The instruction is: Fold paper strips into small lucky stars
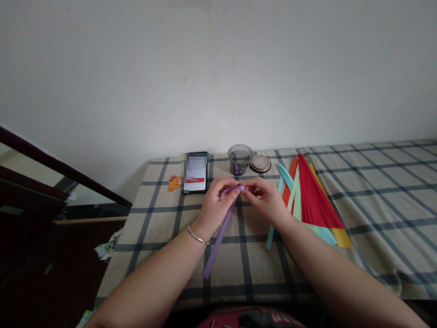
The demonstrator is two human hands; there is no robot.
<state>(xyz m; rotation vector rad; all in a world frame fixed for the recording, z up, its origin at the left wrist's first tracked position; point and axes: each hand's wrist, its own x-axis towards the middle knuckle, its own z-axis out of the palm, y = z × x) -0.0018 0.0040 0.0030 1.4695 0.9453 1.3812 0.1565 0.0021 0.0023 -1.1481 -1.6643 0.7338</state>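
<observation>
Between my two hands is a purple paper strip (219, 240), its upper end bent into a small loop and its long tail slanting down toward me. My left hand (219, 200) pinches the loop between thumb and fingers; a silver bangle circles that wrist. Close against it, my right hand (264, 196) grips the short end of the same strip with thumb and forefinger. Just beyond the hands stands a clear plastic cup (240, 159) with small purple folded pieces (239, 170) at its bottom. Its round lid (261, 163) lies beside it.
A phone (195, 173) leans upright at the back left, beside an orange bear cutout (174, 183). To the right lies a fan of paper strips (316, 198) in red, yellow, green, blue and orange. A checked cloth (153, 237) covers the table, which meets a white wall (218, 82).
</observation>
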